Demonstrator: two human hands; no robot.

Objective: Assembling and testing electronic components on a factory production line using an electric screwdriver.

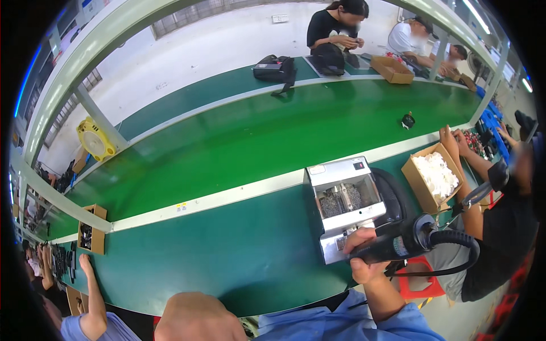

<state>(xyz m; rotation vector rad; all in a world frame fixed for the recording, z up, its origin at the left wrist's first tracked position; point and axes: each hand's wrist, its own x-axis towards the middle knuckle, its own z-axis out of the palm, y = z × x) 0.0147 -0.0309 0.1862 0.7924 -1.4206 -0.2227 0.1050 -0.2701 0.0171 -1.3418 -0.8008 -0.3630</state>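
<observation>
My right hand point(367, 270) is closed around a black electric screwdriver point(392, 243), held almost level, with its thick cable looping at the right end. The screwdriver's front end is at the face of a silver screw feeder point(318, 171). Small dark screws point(330, 204) lie in the feeder's tray, under its top opening. My fingers cover the driver's tip, so I cannot see whether it touches the feeder. My left hand point(199, 318) is large and close at the lower edge, apart from the bench top; only its back shows and its fingers are hidden.
A green belt point(239, 153) runs behind the bench, with a small black part point(408, 120) on it. Right of the feeder stands a cardboard box point(422, 184) of white parts, beside a co-worker's arms point(463, 165). Another box point(98, 241) stands left. A red stool point(418, 281) is below.
</observation>
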